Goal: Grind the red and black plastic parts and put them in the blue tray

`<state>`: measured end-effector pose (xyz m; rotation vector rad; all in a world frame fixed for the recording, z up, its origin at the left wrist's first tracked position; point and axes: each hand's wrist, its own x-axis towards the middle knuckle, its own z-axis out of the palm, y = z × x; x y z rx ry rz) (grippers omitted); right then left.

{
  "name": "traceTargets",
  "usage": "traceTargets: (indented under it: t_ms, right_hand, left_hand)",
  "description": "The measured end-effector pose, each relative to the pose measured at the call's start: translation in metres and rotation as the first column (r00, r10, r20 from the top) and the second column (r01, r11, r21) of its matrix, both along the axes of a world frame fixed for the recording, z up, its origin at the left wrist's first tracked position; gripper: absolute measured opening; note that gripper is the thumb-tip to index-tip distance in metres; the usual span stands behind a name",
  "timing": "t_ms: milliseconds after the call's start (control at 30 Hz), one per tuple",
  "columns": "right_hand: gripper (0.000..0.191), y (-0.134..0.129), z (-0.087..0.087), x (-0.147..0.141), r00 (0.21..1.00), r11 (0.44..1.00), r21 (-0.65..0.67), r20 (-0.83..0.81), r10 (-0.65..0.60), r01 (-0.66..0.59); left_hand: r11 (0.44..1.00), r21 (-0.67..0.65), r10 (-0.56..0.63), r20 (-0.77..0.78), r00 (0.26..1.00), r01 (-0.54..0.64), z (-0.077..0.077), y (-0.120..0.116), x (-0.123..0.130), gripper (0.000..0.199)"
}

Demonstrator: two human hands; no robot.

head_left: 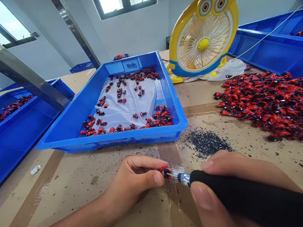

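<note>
My left hand (136, 178) pinches a small red and black plastic part (165, 171) between thumb and fingers, just above the cardboard-covered table. In my right hand (215, 202) lies a pen-shaped power tool (226, 189) with a thick black grip and a silver collar. Its thin metal tip reaches the dark end of the part; whether it is inside or only touching I cannot tell. Beyond my hands stands a blue tray (117, 143) lined with a white sheet, with many similar parts scattered in it.
A large heap of red and black parts (272, 105) lies at the right. Black shavings (209, 143) are piled before it. A yellow fan (202, 44) stands at the back. More blue bins (21, 134) flank the left, and a small white piece (35, 169) lies near them.
</note>
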<state>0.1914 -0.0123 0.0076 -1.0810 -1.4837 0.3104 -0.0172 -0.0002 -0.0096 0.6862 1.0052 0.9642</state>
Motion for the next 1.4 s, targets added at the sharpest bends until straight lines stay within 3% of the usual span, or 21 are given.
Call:
traceTargets:
  t_ms: [167,267,667,767,900,1067,1267,1400]
  right_hand:
    - [0.015,-0.001,-0.001,-0.004,0.999,0.998,0.044,0.045,0.030,-0.032]
    - [0.013,-0.001,0.000,-0.005,0.998,0.999,0.000,0.035,0.044,-0.044]
    - [0.016,0.002,0.001,-0.006,0.993,0.999,0.006,0.103,-0.052,0.052]
    - [0.015,0.003,0.002,-0.009,0.996,0.998,-0.010,0.060,-0.069,0.069]
    - [0.011,0.001,-0.001,-0.008,1.000,1.000,-0.020,0.007,0.006,-0.006]
    - [0.012,-0.001,-0.001,-0.012,0.998,0.998,-0.026,-0.020,-0.064,0.064]
    - [0.014,-0.005,-0.003,-0.019,0.994,0.992,-0.111,-0.083,-0.072,0.063]
    - [0.019,-0.004,-0.003,-0.014,0.994,0.995,-0.068,-0.084,-0.073,0.067]
  left_hand:
    - [0.999,0.028,-0.021,-0.038,0.999,0.022,0.002,-0.001,-0.001,0.027]
    - [0.999,0.039,-0.023,-0.050,0.998,0.025,0.003,-0.002,-0.001,0.026]
    - [0.997,0.028,-0.074,-0.017,0.997,0.075,0.004,-0.001,-0.002,0.023]
    - [0.997,0.028,-0.068,-0.017,0.998,0.069,0.004,-0.001,-0.002,0.022]
    - [0.997,0.031,-0.069,-0.034,0.997,0.071,0.005,0.000,-0.003,0.023]
    - [0.994,0.047,-0.092,-0.042,0.995,0.094,0.004,-0.001,-0.004,0.022]
    - [0.992,0.066,-0.106,-0.070,0.992,0.111,0.006,-0.001,-0.005,0.023]
    - [0.996,0.055,-0.071,-0.094,0.993,0.076,0.009,-0.001,-0.004,0.024]
